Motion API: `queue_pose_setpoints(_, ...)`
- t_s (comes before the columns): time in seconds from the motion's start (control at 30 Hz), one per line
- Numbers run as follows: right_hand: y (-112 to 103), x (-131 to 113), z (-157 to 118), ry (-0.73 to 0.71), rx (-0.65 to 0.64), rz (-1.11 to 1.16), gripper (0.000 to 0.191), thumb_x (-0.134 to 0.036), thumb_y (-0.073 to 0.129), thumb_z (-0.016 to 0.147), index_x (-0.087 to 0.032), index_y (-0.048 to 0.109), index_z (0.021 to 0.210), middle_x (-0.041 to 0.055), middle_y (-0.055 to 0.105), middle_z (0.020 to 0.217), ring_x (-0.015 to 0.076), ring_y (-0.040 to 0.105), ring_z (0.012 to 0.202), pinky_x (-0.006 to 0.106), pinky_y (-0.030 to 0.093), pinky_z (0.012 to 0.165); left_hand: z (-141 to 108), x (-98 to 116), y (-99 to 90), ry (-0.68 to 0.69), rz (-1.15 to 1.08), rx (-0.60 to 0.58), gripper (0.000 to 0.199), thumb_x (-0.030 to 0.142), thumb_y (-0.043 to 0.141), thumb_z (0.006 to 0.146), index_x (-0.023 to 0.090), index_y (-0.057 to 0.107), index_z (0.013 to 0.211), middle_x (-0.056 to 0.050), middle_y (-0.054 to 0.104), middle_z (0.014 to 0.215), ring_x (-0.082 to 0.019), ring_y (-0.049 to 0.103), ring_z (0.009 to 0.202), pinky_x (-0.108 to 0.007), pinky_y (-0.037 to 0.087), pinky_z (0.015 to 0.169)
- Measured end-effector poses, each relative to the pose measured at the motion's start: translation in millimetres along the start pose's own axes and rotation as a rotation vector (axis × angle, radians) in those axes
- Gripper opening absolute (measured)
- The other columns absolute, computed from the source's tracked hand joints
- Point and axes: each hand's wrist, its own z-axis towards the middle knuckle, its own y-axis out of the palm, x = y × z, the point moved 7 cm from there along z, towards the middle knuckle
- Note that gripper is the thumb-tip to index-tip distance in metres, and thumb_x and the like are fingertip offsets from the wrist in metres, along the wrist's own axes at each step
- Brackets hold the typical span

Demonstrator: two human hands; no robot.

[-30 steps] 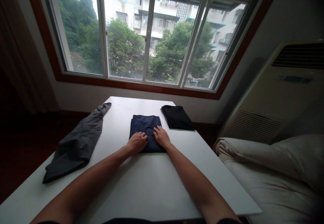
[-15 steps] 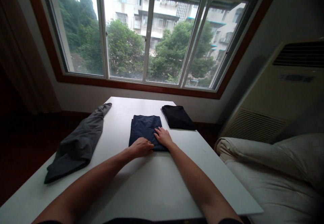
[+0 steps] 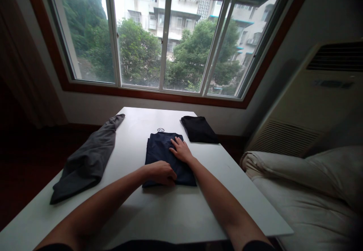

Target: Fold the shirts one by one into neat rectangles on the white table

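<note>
A folded navy garment [image 3: 161, 150] lies in the middle of the white table [image 3: 136, 217]. From its far edge pokes a small, thin cord loop [image 3: 160, 130]. My right hand [image 3: 181, 150] rests flat on the upper right part of the cloth, fingers spread. Close to the garment's near edge, my left hand [image 3: 161, 172] is closed with curled fingers on the fabric; its fingertips are partly hidden.
A rumpled dark grey garment [image 3: 87, 160] lies along the table's left edge. A folded black garment [image 3: 200, 130] sits at the far right corner. Right of the table are a beige sofa [image 3: 300, 190] and an air conditioner [image 3: 326, 95]. A window stands beyond.
The navy garment now reaches farther toward me at its near edge, and the cord loop shows at its far edge. My left hand has moved slightly nearer; my right hand stays flat on the cloth.
</note>
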Motion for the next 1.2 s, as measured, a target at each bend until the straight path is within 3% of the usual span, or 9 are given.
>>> queue_pose_setpoints(0.1,-1,-4,0,-0.026,-0.026,0.024,0.067,-0.061,0.044,0.105,-0.029,0.038,0.164,0.0092,0.027,0.172,0.0293,0.024,0.159,0.051,0.02,0.127,1,14,-1.7,0.031,-0.03,-0.044,0.019,0.032,0.073,0.091,0.024,0.068,0.074,0.001,0.074,0.074,-0.019,0.068,0.068,-0.027,0.036,0.057)
queue_pose_setpoints(0.23,-15,-14,-1,-0.104,0.103,0.069,0.061,-0.051,0.047,0.106,-0.027,0.041,0.162,0.0072,0.03,0.171,0.0256,0.028,0.158,0.046,0.022,0.128,2,35,-1.3,0.054,-0.096,-0.116,0.021,0.033,0.071,0.092,0.027,0.068,0.072,0.002,0.074,0.075,-0.019,0.066,0.066,-0.029,0.037,0.057)
queue_pose_setpoints(0.33,-10,-27,-3,-0.237,0.027,0.116,0.052,-0.047,0.046,0.107,-0.032,0.051,0.157,0.0035,0.043,0.165,0.0233,0.037,0.153,0.043,0.028,0.126,1,48,-0.9,0.083,-0.125,-0.136,0.025,0.033,0.073,0.09,0.027,0.066,0.066,0.003,0.071,0.068,-0.019,0.063,0.061,-0.031,0.035,0.054)
queue_pose_setpoints(0.53,-4,-20,-2,-0.161,0.035,0.052,0.06,-0.053,0.046,0.107,-0.031,0.04,0.163,0.0056,0.029,0.172,0.0279,0.023,0.16,0.05,0.022,0.128,4,49,-8.4,0.167,-0.328,-0.085,0.023,0.032,0.068,0.096,0.024,0.068,0.074,0.004,0.07,0.07,-0.014,0.059,0.059,-0.029,0.039,0.057)
queue_pose_setpoints(0.7,-6,-3,2,-0.062,0.054,0.037,0.055,-0.049,0.04,0.109,-0.028,0.045,0.16,0.0073,0.033,0.17,0.027,0.024,0.159,0.05,0.022,0.127,10,1,-15.4,-0.144,-0.125,0.217,0.027,0.032,0.056,0.101,0.022,0.068,0.08,-0.002,0.068,0.079,-0.019,0.063,0.079,-0.032,0.048,0.08)
queue_pose_setpoints(0.83,-6,6,4,-0.015,0.085,0.019,0.051,-0.04,0.039,0.109,-0.024,0.049,0.157,0.0093,0.038,0.168,0.0272,0.029,0.157,0.049,0.025,0.126,-1,-45,2.7,-0.336,-0.018,0.318,0.021,0.034,0.057,0.101,0.023,0.073,0.11,-0.008,0.07,0.116,-0.025,0.062,0.112,-0.041,0.046,0.104)
queue_pose_setpoints(1.0,-5,6,3,-0.003,0.092,0.021,0.049,-0.036,0.041,0.108,-0.024,0.054,0.154,0.0094,0.038,0.167,0.0273,0.031,0.156,0.049,0.026,0.126,-17,-99,34.4,-0.527,-0.079,0.27,0.057,0.049,0.054,0.103,0.029,0.049,0.156,-0.01,0.045,0.163,-0.032,0.039,0.15,-0.055,0.025,0.125)
queue_pose_setpoints(1.1,-9,3,3,-0.017,0.14,0.041,0.051,-0.038,0.044,0.108,-0.023,0.051,0.156,0.0096,0.035,0.169,0.0257,0.028,0.157,0.047,0.023,0.127,-22,-119,46.7,-0.616,-0.107,0.211,0.063,0.059,0.044,0.105,0.033,0.041,0.162,-0.007,0.034,0.17,-0.034,0.025,0.158,-0.058,0.018,0.127)
queue_pose_setpoints(1.2,-5,-5,2,-0.074,0.058,0.055,0.051,-0.043,0.045,0.108,-0.026,0.052,0.156,0.0088,0.039,0.167,0.0252,0.03,0.157,0.048,0.024,0.127,-29,-136,49.9,-0.704,-0.101,0.215,0.063,0.062,0.041,0.104,0.034,0.043,0.161,-0.006,0.031,0.172,-0.035,0.022,0.159,-0.059,0.016,0.128)
